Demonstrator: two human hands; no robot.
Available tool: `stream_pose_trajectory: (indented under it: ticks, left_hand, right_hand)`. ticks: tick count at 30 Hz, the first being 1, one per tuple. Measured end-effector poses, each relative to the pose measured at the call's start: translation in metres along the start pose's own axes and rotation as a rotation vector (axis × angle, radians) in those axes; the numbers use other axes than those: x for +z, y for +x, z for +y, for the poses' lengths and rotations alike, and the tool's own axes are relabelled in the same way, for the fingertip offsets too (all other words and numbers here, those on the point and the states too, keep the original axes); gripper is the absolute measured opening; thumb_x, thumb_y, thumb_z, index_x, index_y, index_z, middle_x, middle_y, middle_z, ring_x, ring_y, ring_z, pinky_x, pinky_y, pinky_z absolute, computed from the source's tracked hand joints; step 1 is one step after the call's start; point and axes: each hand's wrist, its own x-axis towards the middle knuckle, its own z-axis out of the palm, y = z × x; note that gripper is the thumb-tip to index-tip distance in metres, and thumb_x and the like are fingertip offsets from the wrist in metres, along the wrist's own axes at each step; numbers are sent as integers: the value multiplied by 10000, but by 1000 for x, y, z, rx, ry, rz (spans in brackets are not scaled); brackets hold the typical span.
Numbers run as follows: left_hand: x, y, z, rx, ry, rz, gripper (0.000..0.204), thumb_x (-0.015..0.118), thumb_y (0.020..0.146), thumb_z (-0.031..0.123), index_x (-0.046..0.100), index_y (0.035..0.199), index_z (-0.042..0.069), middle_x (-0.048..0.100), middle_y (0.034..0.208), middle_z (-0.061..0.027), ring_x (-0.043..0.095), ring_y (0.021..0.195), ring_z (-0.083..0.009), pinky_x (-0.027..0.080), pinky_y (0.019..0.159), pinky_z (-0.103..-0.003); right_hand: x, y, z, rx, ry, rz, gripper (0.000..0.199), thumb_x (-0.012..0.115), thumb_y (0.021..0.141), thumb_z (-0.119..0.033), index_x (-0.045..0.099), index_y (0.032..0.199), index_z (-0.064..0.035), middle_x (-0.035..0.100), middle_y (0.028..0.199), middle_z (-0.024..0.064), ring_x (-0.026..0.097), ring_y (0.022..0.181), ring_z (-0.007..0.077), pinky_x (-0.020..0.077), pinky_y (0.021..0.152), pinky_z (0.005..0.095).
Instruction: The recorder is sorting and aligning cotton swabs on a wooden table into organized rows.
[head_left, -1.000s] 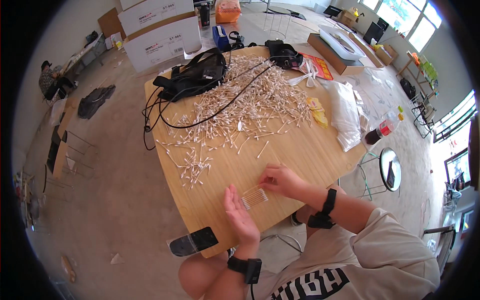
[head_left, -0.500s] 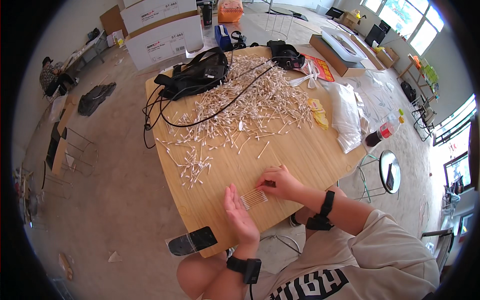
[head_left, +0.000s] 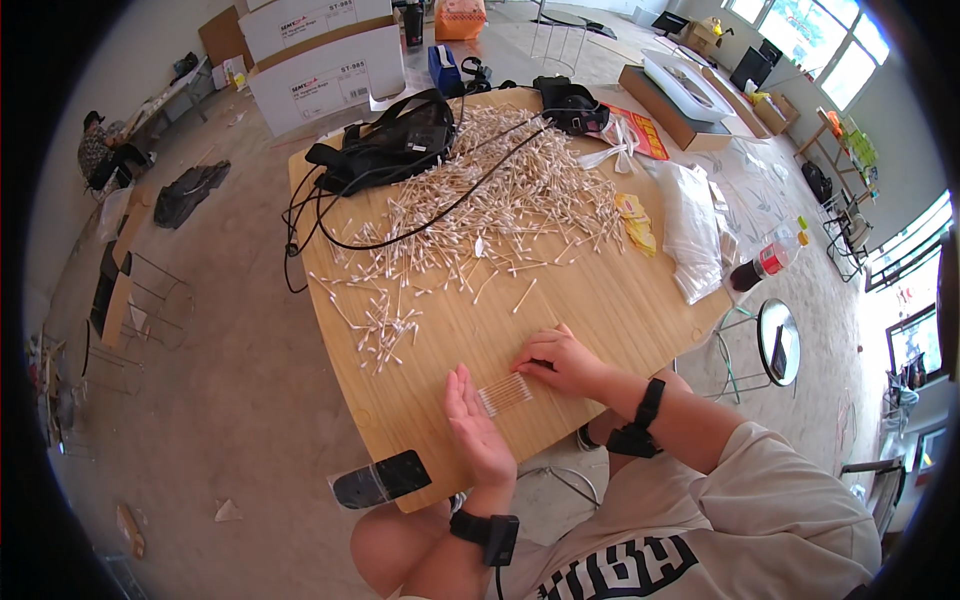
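Note:
Several cotton swabs lie side by side in a neat flat row [head_left: 507, 394] near the table's front edge. My left hand [head_left: 478, 428] rests on its edge along the left end of the row, open, with fingers straight and together. At the row's upper right corner is my right hand [head_left: 562, 362], its fingers curled in and their tips against the swabs. What lies between those fingertips, if anything, is too small to make out. Farther back a big heap of loose cotton swabs [head_left: 500, 190] covers the table, and a smaller cluster of swabs [head_left: 385, 330] sits to the left.
A black bag [head_left: 395, 145] with a cable stands on the wooden table [head_left: 590, 300]. A phone [head_left: 382, 480] lies at the near left corner. Clear plastic bags [head_left: 690, 235], yellow packets [head_left: 635, 224] and a dark drink bottle [head_left: 765, 262] are at the right.
The view has shifted very slightly. Both hands keep their places around the row of swabs, and the row looks the same.

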Motion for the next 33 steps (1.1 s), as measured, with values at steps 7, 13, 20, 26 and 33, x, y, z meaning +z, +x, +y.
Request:
stream_pose_trajectory:
  ticks: [7,13,20,26,33]
  left_hand:
    - [-3,0,-1,-11,27,-2,789,244,1062,602,236,1589,16,269,1655,-190,200,1553,-303,92,1253,-443]
    - [-2,1,-2,-23,8,-16,784,240,1064,597,229,1591,16,243,1664,-192,177,1558,-309,77,1252,-466]
    - [-3,0,-4,10,18,-14,784,251,1061,597,237,1589,18,270,1653,-193,199,1553,-309,93,1251,-444]
    - [-1,2,-5,24,16,-27,783,258,1060,598,239,1589,20,262,1658,-192,196,1555,-308,94,1252,-442]
    - [-2,1,-4,0,17,-18,808,261,1052,621,220,1596,25,254,1661,-191,184,1559,-302,71,1256,-455]
  right_hand:
    - [5,-2,-9,16,-18,109,105,638,983,-224,717,984,-156,662,937,5,621,975,199,403,880,369]
    - [4,-3,-11,-3,-67,138,98,634,982,-205,706,983,-139,664,938,14,622,959,204,406,872,367]
    - [6,-2,-11,-38,-113,138,82,643,971,-200,688,992,-135,650,938,21,622,957,216,413,868,371]
    - [3,-1,-12,-48,-132,150,83,649,962,-196,686,1005,-136,644,936,17,618,936,218,415,870,372]
    - [1,-5,-17,30,2,193,137,652,942,-174,690,1066,-130,623,911,22,616,861,210,455,845,357]
